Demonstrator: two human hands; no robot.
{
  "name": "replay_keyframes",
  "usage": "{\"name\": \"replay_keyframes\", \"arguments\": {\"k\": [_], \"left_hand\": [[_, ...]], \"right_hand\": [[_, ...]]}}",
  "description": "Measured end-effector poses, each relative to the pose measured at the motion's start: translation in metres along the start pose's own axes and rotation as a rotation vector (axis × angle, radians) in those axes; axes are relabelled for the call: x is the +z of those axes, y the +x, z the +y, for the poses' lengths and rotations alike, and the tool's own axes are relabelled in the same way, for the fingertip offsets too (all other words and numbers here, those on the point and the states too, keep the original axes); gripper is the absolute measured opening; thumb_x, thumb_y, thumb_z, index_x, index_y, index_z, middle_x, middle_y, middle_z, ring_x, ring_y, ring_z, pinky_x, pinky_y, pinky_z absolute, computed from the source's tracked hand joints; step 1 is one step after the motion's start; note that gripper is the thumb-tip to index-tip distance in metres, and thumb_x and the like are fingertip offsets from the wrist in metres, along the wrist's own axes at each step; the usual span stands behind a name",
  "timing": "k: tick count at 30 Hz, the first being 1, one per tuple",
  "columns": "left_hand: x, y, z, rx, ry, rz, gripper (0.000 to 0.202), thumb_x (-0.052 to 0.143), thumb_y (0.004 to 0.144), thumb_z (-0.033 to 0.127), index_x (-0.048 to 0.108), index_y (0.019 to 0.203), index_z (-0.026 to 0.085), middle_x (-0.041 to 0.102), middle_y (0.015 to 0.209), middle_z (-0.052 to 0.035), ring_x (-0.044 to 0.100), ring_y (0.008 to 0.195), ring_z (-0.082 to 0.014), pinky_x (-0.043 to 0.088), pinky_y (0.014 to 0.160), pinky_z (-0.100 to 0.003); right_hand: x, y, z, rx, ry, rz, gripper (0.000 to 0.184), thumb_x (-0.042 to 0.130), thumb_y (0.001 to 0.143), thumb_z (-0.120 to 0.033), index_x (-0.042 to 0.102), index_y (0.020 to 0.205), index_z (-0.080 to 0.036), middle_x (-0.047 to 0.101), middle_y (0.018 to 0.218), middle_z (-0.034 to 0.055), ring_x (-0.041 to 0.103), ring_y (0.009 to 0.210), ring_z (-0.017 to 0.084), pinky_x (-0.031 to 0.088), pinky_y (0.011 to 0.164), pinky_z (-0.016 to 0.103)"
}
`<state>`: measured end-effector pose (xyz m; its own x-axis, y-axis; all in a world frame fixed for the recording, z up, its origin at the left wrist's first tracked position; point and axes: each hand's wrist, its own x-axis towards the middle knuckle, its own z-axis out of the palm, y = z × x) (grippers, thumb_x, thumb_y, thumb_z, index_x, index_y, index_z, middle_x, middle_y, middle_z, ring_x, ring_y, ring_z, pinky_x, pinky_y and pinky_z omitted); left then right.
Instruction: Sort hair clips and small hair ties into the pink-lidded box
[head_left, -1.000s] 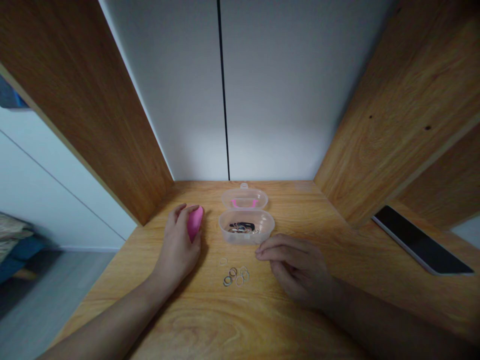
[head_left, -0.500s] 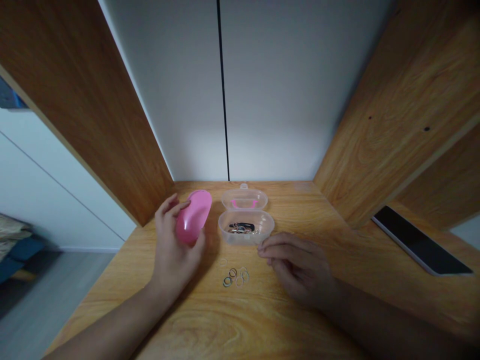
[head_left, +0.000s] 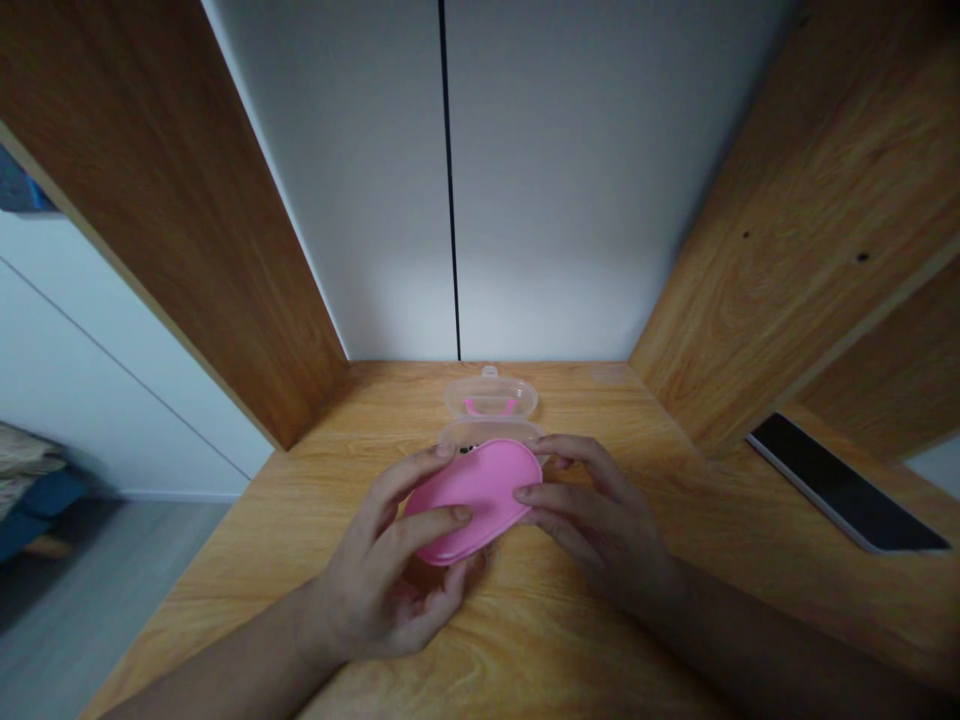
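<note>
A pink oval plastic tray (head_left: 480,492) is held tilted over the table between both hands. My left hand (head_left: 394,565) grips its left and lower edge, fingers on top and thumb near the lower rim. At the opposite end, my right hand (head_left: 596,510) pinches the right rim. Just behind it stands a clear plastic box (head_left: 450,433) with its lid (head_left: 491,390) swung back and a pink handle (head_left: 489,407) on that lid. Dark small items in the box are mostly covered by the tray. A few thin rings (head_left: 491,553) peek out below the tray; the others are hidden.
A phone or tablet with a dark screen (head_left: 840,485) lies on the right of the wooden table (head_left: 585,650). Wooden side panels (head_left: 247,250) flank the table, and white cabinet doors (head_left: 540,220) close off the back.
My left hand has carried the pink tray rightward in front of the clear box. My right hand has taken hold of its right edge. The rings on the table are now mostly covered.
</note>
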<state>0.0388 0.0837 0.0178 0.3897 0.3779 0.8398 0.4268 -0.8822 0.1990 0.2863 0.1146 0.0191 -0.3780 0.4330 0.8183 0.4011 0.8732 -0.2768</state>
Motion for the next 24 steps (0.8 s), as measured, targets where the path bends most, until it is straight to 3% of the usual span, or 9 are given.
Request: {"name": "replay_keyframes", "arguments": {"k": [4,9,13,24], "left_hand": [[-0.001,0.004,0.000,-0.119,0.073,-0.024,0.062,0.072,0.077,0.010,0.047,0.134,0.016,0.037,0.150,-0.0182,0.040,0.140,-0.0334,0.043,0.113,-0.050],[0.001,0.004,-0.007,-0.341,0.136,-0.185,0.067,0.062,0.087,0.017,0.033,0.148,0.019,0.028,0.158,-0.0163,0.030,0.147,-0.0307,0.034,0.119,-0.053],[0.003,0.002,-0.012,-0.440,0.144,-0.321,0.071,0.058,0.090,0.024,0.025,0.153,0.021,0.025,0.161,-0.0134,0.026,0.149,-0.0297,0.031,0.120,-0.053],[0.005,-0.003,-0.015,-0.477,0.145,-0.417,0.073,0.056,0.092,0.027,0.022,0.156,0.023,0.029,0.161,-0.0125,0.030,0.148,-0.0295,0.032,0.120,-0.054]], "right_hand": [[0.001,0.001,0.001,0.116,-0.051,0.066,0.014,0.069,0.089,-0.018,0.071,0.099,-0.028,0.060,0.120,0.0055,0.061,0.104,0.022,0.053,0.083,0.037],[0.003,0.002,0.008,0.359,-0.049,0.118,0.011,0.070,0.088,-0.023,0.074,0.096,-0.028,0.060,0.117,0.0050,0.062,0.104,0.022,0.052,0.085,0.039],[0.005,0.003,0.013,0.523,0.007,0.110,0.008,0.072,0.087,-0.030,0.077,0.093,-0.028,0.061,0.112,0.0051,0.065,0.101,0.021,0.055,0.086,0.038],[0.010,0.001,0.013,0.576,0.028,0.057,0.008,0.074,0.082,-0.027,0.078,0.088,-0.028,0.058,0.102,0.0051,0.063,0.095,0.021,0.056,0.082,0.039]]}}
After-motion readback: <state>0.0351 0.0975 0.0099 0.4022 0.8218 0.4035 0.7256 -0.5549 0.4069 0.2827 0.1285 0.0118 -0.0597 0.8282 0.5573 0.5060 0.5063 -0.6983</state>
